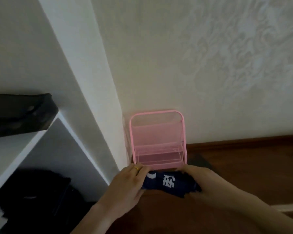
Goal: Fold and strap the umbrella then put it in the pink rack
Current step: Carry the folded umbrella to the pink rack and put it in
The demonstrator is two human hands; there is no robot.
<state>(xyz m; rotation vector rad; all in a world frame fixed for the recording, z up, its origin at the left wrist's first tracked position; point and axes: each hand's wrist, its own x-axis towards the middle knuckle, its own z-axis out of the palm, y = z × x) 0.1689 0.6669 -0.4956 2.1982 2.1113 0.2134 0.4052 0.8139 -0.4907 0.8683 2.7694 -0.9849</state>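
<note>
With the left hand (128,181) and right hand (197,179) each holding one end of the folded navy umbrella (169,182) just before the pink rack (157,141), loose fabric could snag its rim, tipping it.

Umbrella (167,183) before rack (157,141)

Looks like a home to me, probably an entryway or hall corner. I see a cream wall (193,65) with embossed patterned wallpaper, dark wood floor (243,166) with matching skirting, white built-in shelving (24,146) on the left holding dark bags, and a small pink rack (157,141) standing against the wall.
</note>
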